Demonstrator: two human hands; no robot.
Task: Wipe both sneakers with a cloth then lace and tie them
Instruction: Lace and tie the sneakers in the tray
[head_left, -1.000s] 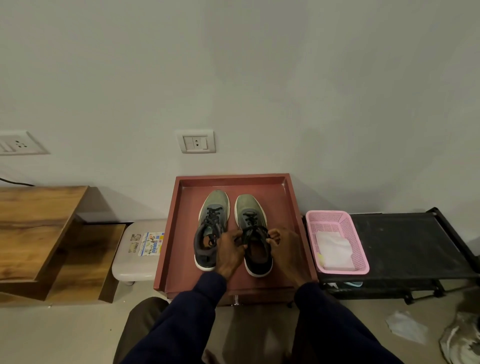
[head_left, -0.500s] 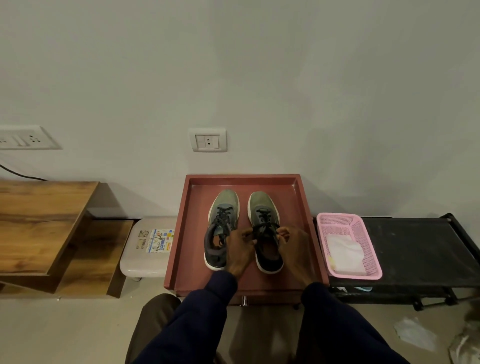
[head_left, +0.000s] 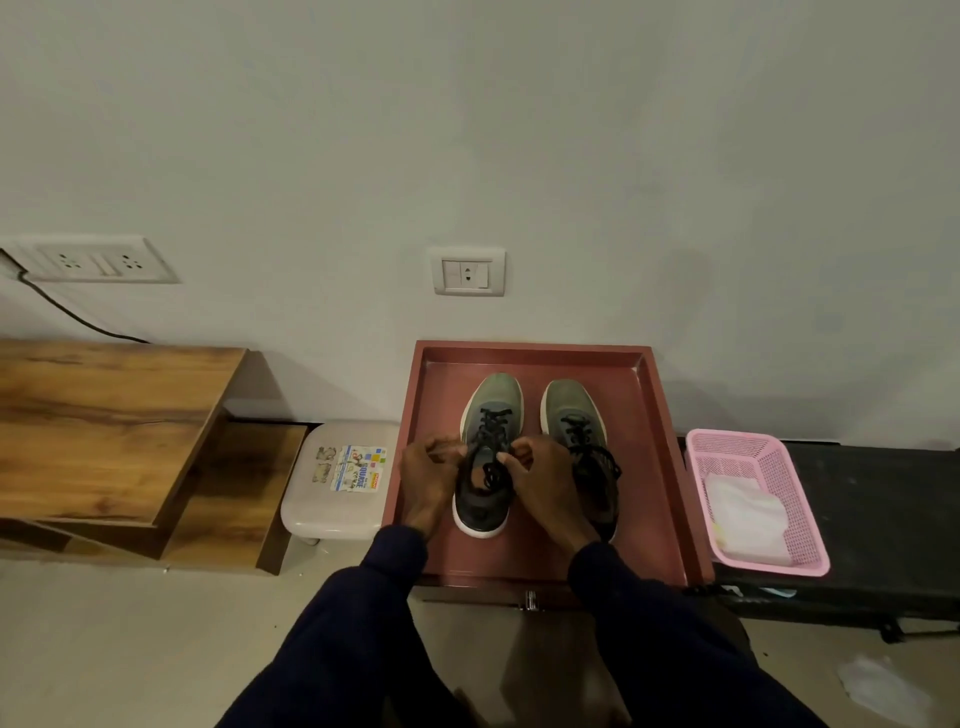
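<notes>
We are looking down at a flat, square, reddish-brown tray (head_left: 535, 347) with a low raised rim, and two sneakers are standing on it side by side, toes pointing to 12 o'clock. Both are showing olive, suede-like toes, grey mesh middles, dark heels and white rubber soles. The left sneaker (head_left: 493, 400) is carrying black laces (head_left: 491, 423) criss-crossed up its tongue, with a loose loop hanging over its opening. The right sneaker (head_left: 569, 408) is sitting just beside it at 3 o'clock, its heel half hidden by a wrist.

The left hand (head_left: 428, 480) is lying against the left sneaker's 9 o'clock side and the right hand (head_left: 545, 483) against its 3 o'clock side. The fingers (head_left: 511, 457) of both hands are curling inward and pinching the black laces near the collar.

At 3 o'clock from the tray, a pink plastic lattice basket (head_left: 779, 462) is holding a folded white cloth (head_left: 748, 512) on a black worktop (head_left: 883, 499). At 9 o'clock, a rounded beige plastic stool (head_left: 332, 519) is wearing a colourful sticker (head_left: 358, 467) whose lettering is proving too small for us to read.
</notes>
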